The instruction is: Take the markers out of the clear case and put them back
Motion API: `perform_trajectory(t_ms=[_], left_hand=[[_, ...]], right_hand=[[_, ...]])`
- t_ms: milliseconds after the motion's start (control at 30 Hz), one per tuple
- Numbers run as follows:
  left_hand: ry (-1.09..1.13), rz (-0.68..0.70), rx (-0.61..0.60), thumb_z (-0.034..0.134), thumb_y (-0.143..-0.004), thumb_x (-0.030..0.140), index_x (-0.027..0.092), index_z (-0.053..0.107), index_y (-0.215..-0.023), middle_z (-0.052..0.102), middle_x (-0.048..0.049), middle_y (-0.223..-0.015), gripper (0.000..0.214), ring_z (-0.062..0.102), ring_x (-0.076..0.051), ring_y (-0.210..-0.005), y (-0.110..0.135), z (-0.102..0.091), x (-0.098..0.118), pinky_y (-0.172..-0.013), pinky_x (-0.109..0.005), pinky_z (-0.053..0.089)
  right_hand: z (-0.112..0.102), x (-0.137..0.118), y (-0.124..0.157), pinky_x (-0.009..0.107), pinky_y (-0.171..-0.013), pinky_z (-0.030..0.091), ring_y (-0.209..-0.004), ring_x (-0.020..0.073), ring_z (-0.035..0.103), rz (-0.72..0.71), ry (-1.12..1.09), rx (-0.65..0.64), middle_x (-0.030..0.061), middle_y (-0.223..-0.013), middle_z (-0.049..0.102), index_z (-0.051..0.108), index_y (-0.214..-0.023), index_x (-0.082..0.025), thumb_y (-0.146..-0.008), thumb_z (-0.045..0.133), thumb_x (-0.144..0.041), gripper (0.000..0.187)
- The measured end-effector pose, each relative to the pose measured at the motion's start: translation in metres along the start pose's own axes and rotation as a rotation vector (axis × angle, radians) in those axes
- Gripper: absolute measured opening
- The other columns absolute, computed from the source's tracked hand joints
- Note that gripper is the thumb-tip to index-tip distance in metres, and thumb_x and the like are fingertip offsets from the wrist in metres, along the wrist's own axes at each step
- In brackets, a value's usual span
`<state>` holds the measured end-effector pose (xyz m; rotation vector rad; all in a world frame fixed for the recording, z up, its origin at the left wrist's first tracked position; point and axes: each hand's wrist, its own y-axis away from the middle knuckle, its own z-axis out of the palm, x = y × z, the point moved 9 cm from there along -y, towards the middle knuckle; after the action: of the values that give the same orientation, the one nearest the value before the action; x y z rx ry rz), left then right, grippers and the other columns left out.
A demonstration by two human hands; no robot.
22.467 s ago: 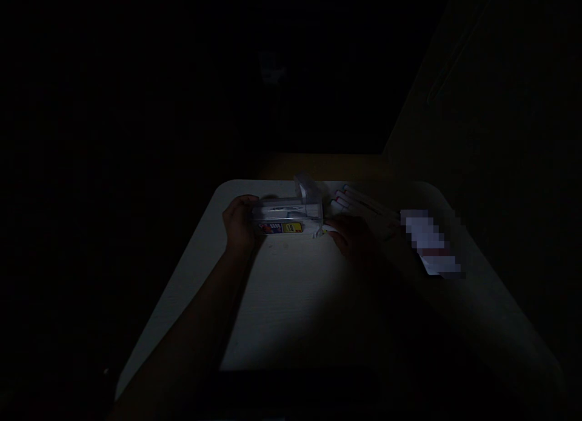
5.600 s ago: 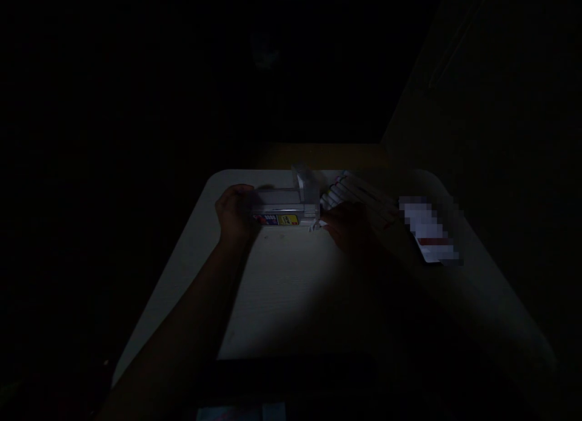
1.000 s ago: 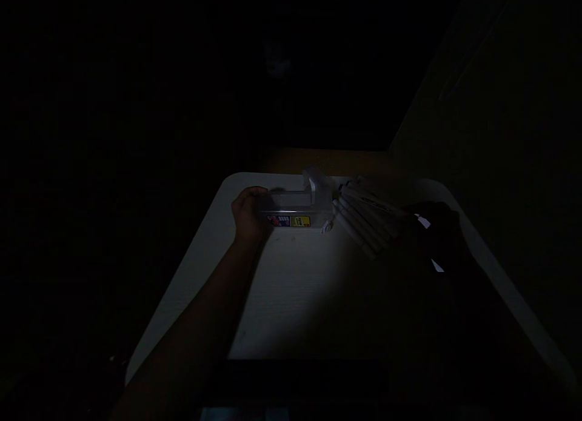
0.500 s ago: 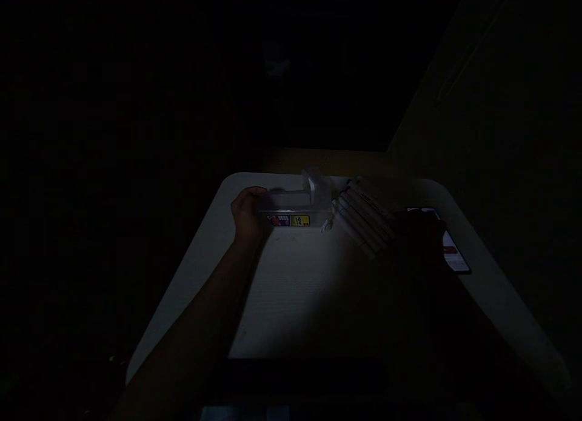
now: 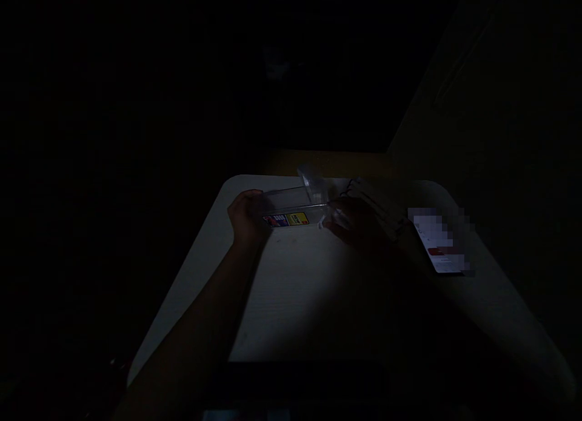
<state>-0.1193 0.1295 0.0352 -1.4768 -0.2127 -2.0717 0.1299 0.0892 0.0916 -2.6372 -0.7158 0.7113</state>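
Observation:
A clear plastic case [image 5: 295, 208] with a yellow and purple label lies near the far side of the white table, its clear lid flap standing up at the right end. Its left end is gripped by my left hand [image 5: 248, 218], fingers behind and thumb side in front. My right hand [image 5: 357, 221] is at the case's right end, fingers curled together in deep shadow. Something pale shows by those fingertips; I cannot make out whether it is a marker or part of the case. Several pale markers [image 5: 377, 206] lie side by side just behind my right hand, partly hidden by it.
A phone [image 5: 439, 245] with a lit screen lies on the right of the white table [image 5: 282, 294]. The room is very dark, with a dim light patch over the table's middle. A dark object with a faint bluish screen [image 5: 245, 415] is at the bottom edge.
My right hand has moved left from beside the phone to the case's right end, uncovering the phone. The case has tilted slightly, its right end a little higher. My left hand keeps its grip.

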Motion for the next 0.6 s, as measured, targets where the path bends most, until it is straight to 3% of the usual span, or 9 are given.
perform_trajectory(t_ms=[167, 233, 333, 467, 600], left_hand=[[-0.072, 0.086, -0.051, 0.049, -0.065, 0.031, 0.017, 0.060, -0.067, 0.056, -0.0008, -0.064, 0.018, 0.051, -0.012, -0.059, 0.005, 0.005, 0.009, -0.056, -0.024, 0.040], [-0.183, 0.190, -0.101, 0.052, -0.069, 0.036, 0.018, 0.061, -0.073, 0.057, -0.0011, -0.071, 0.020, 0.054, -0.013, -0.067, 0.010, 0.010, 0.021, -0.063, -0.024, 0.042], [-0.458, 0.433, -0.314, 0.057, -0.072, 0.046, 0.020, 0.061, -0.092, 0.061, -0.0040, -0.093, 0.033, 0.056, -0.018, -0.090, 0.028, 0.034, 0.041, -0.080, -0.031, 0.044], [-0.742, 0.765, -0.526, 0.068, -0.058, 0.059, 0.020, 0.050, -0.118, 0.054, -0.0106, -0.120, 0.074, 0.050, -0.028, -0.112, 0.055, 0.059, 0.057, -0.097, -0.042, 0.038], [-0.854, 0.816, -0.523, 0.074, -0.051, 0.057, 0.019, 0.036, -0.131, 0.050, -0.0145, -0.125, 0.096, 0.049, -0.032, -0.115, 0.059, 0.063, 0.055, -0.098, -0.045, 0.038]], right_hand=[[0.019, -0.003, -0.011, 0.028, -0.076, 0.043, -0.085, 0.0175, 0.060, 0.143, -0.032, -0.144, 0.0088, -0.091, 0.067, 0.064, -0.090, -0.013, -0.085, 0.048, -0.036, 0.029], [0.009, -0.002, -0.012, 0.026, -0.076, 0.043, -0.086, 0.0167, 0.060, 0.179, -0.062, -0.124, 0.0083, -0.093, 0.067, 0.064, -0.091, -0.013, -0.086, 0.047, -0.032, 0.026], [-0.012, -0.003, -0.012, 0.024, -0.076, 0.043, -0.088, 0.0157, 0.061, 0.201, -0.072, -0.078, 0.0071, -0.095, 0.067, 0.064, -0.093, -0.014, -0.086, 0.047, -0.025, 0.022], [-0.027, -0.019, -0.013, 0.023, -0.075, 0.044, -0.087, 0.0148, 0.061, 0.104, -0.009, -0.092, 0.0062, -0.095, 0.067, 0.064, -0.094, -0.015, -0.087, 0.044, -0.021, 0.023], [-0.026, -0.046, -0.016, 0.024, -0.083, 0.043, -0.096, 0.0150, 0.059, -0.091, 0.042, -0.091, 0.0073, -0.104, 0.065, 0.062, -0.105, -0.017, -0.085, 0.039, -0.013, 0.031]])
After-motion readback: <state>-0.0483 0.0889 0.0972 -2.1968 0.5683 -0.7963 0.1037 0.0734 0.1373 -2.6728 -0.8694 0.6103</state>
